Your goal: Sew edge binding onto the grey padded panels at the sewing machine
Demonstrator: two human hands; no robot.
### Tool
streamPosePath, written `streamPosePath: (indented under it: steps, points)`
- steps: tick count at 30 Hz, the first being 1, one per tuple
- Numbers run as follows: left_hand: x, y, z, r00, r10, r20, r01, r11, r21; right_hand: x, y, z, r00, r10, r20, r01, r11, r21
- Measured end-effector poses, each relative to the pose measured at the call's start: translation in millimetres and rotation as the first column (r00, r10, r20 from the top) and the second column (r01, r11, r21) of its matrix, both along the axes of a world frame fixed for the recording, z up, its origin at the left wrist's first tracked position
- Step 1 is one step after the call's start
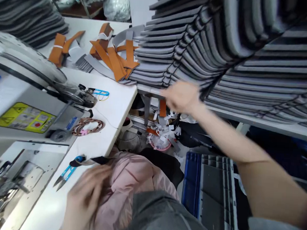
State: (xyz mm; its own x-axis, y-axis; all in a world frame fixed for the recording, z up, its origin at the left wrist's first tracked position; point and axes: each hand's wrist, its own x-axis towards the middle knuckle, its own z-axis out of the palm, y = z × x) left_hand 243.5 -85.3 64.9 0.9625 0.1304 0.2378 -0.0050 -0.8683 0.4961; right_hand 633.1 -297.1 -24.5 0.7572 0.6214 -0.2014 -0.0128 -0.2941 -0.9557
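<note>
My right hand [182, 97] is stretched out to the front edge of the far table, just below the tall stack of grey folded fabric pieces [156, 61]. Its fingers bend downward and are smeared by motion, so any hold is unclear. Blurred as well, my left hand [87, 194] is low by the near table edge, beside the pink fabric [136, 174] over my lap. Blue thread snips [68, 172] lie close to it on the white table, blades toward me. A dark strap [98, 160] crosses the table edge above this hand.
A sewing machine [20, 120] fills the left. Orange strips [116, 62] and grey strips lie at the back. A second pair of blue snips [100, 92] and a braided cord coil [100, 125] rest nearby. Below are a scrap-filled pink basin [160, 148] and blue-grey folded pieces [213, 188].
</note>
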Motion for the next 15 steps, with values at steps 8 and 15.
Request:
streamPosePath:
  steps: [8,15]
  points:
    - [-45,-51,-86.3,0.955,0.14,-0.261,-0.206,0.947,-0.248,72,3,-132.2,0.945,-0.049,0.324,0.285,0.613,-0.737]
    - [-51,-62,-110.3,0.881,0.216,-0.422,-0.355,0.89,-0.285,111,16,-175.8,0.94,-0.015,0.342,0.308,0.474,-0.825]
